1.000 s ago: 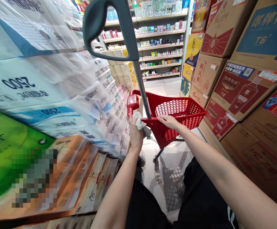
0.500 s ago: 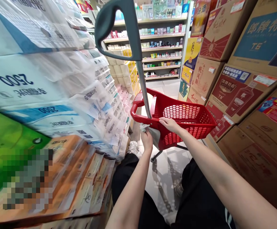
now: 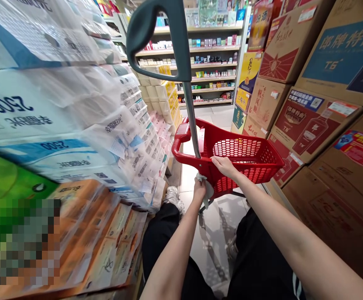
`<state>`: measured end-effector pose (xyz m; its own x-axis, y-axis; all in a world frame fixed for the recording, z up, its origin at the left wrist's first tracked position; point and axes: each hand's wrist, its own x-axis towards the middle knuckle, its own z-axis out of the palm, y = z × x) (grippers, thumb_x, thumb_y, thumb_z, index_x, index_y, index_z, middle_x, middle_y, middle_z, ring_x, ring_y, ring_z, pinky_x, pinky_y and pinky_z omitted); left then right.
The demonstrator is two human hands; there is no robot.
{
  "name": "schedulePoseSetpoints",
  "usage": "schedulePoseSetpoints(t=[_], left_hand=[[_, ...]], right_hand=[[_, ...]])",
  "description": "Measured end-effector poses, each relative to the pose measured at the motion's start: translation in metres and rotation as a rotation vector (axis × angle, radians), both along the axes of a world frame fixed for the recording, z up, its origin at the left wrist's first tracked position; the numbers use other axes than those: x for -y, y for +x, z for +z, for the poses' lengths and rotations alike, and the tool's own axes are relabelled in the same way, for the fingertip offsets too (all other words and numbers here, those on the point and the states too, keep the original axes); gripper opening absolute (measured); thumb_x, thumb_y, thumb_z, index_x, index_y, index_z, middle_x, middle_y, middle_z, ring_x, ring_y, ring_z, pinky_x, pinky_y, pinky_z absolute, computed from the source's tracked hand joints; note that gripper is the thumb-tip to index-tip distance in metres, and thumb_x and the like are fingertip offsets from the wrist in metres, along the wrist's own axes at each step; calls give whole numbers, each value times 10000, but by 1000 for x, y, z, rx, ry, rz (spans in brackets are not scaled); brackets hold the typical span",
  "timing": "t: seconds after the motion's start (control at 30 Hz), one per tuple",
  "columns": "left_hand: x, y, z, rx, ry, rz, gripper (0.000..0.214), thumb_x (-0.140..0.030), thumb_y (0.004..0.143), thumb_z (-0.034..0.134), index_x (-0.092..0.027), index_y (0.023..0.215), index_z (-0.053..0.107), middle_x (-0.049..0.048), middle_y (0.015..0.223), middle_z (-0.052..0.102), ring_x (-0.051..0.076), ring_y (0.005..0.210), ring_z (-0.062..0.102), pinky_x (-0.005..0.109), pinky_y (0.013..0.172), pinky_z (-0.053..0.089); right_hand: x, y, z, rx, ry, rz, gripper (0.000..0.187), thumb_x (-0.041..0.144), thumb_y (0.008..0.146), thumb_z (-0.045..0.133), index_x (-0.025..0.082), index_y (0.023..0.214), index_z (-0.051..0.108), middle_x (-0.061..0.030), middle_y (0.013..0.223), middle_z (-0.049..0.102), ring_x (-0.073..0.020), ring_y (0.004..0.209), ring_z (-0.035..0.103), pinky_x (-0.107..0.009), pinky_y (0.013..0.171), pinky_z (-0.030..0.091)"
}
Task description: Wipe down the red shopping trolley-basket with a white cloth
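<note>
A red plastic shopping basket cart [image 3: 247, 148] with perforated walls stands before me, its grey loop handle [image 3: 186, 54] rising on a metal pole [image 3: 193, 121]. My right hand [image 3: 224, 166] is closed over the cart's near rim. Just below the rim, my left hand [image 3: 199, 189] grips a whitish cloth [image 3: 209, 192] against the cart's outer side. Part of the cloth hangs down past the fingers. The fingertips of the left hand are partly hidden by the cloth.
Stacked tissue packs [image 3: 59, 104] rise close on the left, with orange packs [image 3: 90, 233] lower down. Liquor cartons [image 3: 316, 121] are piled along the right. Shelves of small goods [image 3: 213, 54] stand at the back. Tiled floor [image 3: 206, 246] lies between my legs.
My left hand has moved right and down along the cart's side with the cloth. My right hand stays on the rim. The view has shifted slightly.
</note>
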<state>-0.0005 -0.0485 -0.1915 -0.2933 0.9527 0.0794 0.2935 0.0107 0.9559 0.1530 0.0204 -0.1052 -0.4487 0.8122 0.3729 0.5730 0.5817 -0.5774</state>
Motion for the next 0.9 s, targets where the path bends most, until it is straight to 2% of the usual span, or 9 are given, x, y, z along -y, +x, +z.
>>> schedulePoseSetpoints(t=[0.1, 0.2, 0.33, 0.43, 0.53, 0.63, 0.73, 0.8, 0.9], left_hand=[[-9, 7, 24, 14, 91, 134, 306, -232, 897, 344, -185, 1181, 446, 102, 1160, 592, 218, 1132, 550, 401, 980, 438], [-6, 10, 29, 37, 139, 169, 336, -235, 912, 329, -183, 1231, 421, 105, 1230, 561, 201, 1164, 531, 370, 996, 431], [7, 3, 10, 40, -59, -9, 390, -165, 861, 423, -175, 1251, 426, 113, 1252, 565, 223, 1173, 529, 387, 1001, 424], [11, -7, 13, 64, -92, -117, 334, -196, 872, 438, -194, 1203, 480, 87, 1218, 595, 219, 1141, 551, 383, 996, 428], [12, -20, 40, 39, 82, -45, 271, -291, 915, 398, -219, 1157, 495, 67, 1157, 613, 200, 1085, 570, 359, 954, 455], [18, -36, 73, -105, 290, 240, 255, -266, 920, 362, -215, 1142, 475, 72, 1128, 587, 200, 1082, 545, 385, 985, 420], [25, -51, 97, -236, 472, 420, 347, -234, 926, 331, -194, 1264, 394, 119, 1281, 482, 220, 1230, 439, 420, 1078, 311], [26, -58, 111, -322, 566, 391, 403, -236, 932, 318, -184, 1331, 341, 135, 1354, 421, 226, 1302, 363, 420, 1116, 252], [16, -66, 132, -556, 631, 119, 379, -252, 917, 363, -184, 1283, 428, 118, 1312, 477, 227, 1278, 392, 400, 1107, 274]], right_hand=[[0, -1, 0, -19, 19, 16, 412, 419, 967, 281, 257, 1069, 646, -15, 1062, 691, -176, 986, 618, -276, 865, 385], [-1, -1, 0, -34, 20, 18, 414, 419, 967, 280, 251, 1056, 648, -14, 1052, 693, -172, 972, 622, -269, 848, 389], [-2, 3, -1, -27, 6, -4, 429, 436, 965, 275, 246, 1055, 649, -15, 1044, 696, -175, 976, 618, -271, 853, 387], [-3, 8, -2, -24, -2, -18, 440, 452, 962, 270, 258, 1052, 655, -7, 1043, 697, -176, 976, 616, -271, 855, 385], [-3, 13, -2, -31, 4, -17, 444, 456, 960, 270, 260, 1047, 659, -3, 1052, 694, -177, 969, 616, -269, 840, 386], [-1, 15, 0, -36, 11, -15, 455, 459, 960, 266, 250, 1021, 666, -10, 1029, 699, -178, 949, 618, -267, 821, 388], [0, 14, 1, -38, 2, -16, 466, 470, 956, 265, 249, 1016, 671, -15, 1020, 701, -182, 944, 618, -269, 820, 390], [1, 13, 2, -44, 1, -18, 468, 476, 954, 267, 251, 1021, 671, -15, 1026, 700, -185, 950, 617, -270, 822, 391], [2, 13, 3, -46, 6, -23, 467, 474, 954, 267, 251, 1023, 671, -14, 1011, 703, -187, 935, 620, -272, 818, 394]])
